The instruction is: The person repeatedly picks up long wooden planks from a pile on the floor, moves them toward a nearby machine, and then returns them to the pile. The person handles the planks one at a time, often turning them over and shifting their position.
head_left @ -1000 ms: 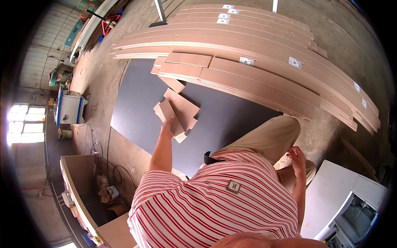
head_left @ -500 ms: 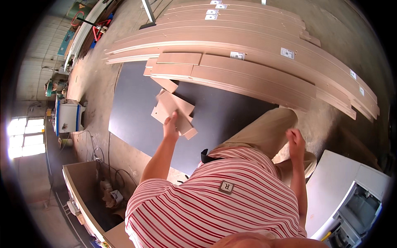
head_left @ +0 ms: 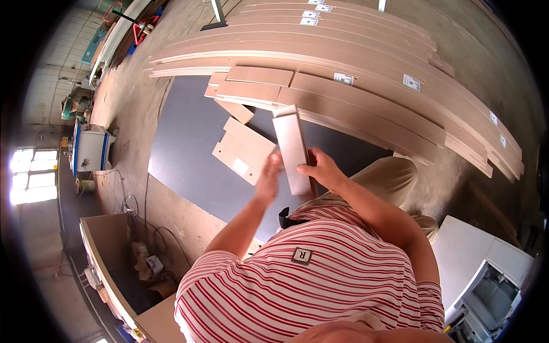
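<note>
Above the dark sheet, in front of my waist, a small stack of narrow brown boards (head_left: pixel 291 146) stands tilted, one piece showing a little past the far end of another. My right hand (head_left: pixel 322 170) grips its right side, thumb across the front face. By the stack's left edge is my left hand (head_left: pixel 269 178), its fingers smeared by motion; whether it touches the boards is unclear. Left of the hands, a wider flat brown board (head_left: pixel 243 150) with small holes, a notched edge and a white label lies on the dark sheet. Beyond it rests another small brown board (head_left: pixel 235 111).
Long brown boards (head_left: pixel 366 63) with white labels lie stacked across the far side, shorter ones (head_left: pixel 260 74) nearer. The dark sheet (head_left: pixel 183 143) lies under the work. An open wooden box (head_left: pixel 108 251) stands at left, a white cabinet (head_left: pixel 463 246) at right, with cables on the floor.
My left hand has moved right with the narrow boards, which are now upright before me. My right hand has come in from the right and taken hold of them. The wider board stays on the sheet.
</note>
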Demonstrator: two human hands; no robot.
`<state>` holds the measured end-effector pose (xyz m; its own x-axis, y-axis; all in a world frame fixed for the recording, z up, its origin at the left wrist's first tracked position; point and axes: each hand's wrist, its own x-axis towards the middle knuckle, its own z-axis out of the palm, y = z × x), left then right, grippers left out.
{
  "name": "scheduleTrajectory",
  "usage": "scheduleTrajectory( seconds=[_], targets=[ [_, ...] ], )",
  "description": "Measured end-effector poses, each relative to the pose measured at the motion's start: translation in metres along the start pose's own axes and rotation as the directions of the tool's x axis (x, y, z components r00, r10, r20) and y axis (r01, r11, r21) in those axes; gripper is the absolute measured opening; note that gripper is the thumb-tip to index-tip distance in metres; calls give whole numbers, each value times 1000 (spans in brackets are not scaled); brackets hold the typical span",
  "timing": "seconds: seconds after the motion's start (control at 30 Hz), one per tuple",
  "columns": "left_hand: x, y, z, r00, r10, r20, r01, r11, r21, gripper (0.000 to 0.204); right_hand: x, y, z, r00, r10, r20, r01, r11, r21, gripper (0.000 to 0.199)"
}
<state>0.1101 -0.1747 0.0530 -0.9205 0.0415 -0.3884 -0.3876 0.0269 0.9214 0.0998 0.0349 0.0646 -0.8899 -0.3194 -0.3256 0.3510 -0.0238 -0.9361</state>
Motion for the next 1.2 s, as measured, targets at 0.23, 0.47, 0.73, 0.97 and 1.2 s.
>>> scheduleTrajectory(
  seconds=[0.23,0.47,0.73,0.97,1.2],
  targets=[
    [109,-58,-166,405,-247,-880,647,758,85,144,23,8,-20,988,-155,-23,126,873,-472,59],
    [112,-58,-129,603,-203,-771,713,569,409,142,42,33,-27,989,121,81,-90,945,-314,67],
    [62,-64,-71,724,-185,-665,611,620,493,130,96,75,16,993,97,65,-51,864,-501,73],
    [29,-77,-49,603,-613,-510,322,772,-548,54,117,59,-10,967,166,192,8,735,-678,53],
    [17,-60,-25,575,-777,-256,616,617,-490,18,124,55,4,966,-118,232,253,632,-732,47]
  ],
)
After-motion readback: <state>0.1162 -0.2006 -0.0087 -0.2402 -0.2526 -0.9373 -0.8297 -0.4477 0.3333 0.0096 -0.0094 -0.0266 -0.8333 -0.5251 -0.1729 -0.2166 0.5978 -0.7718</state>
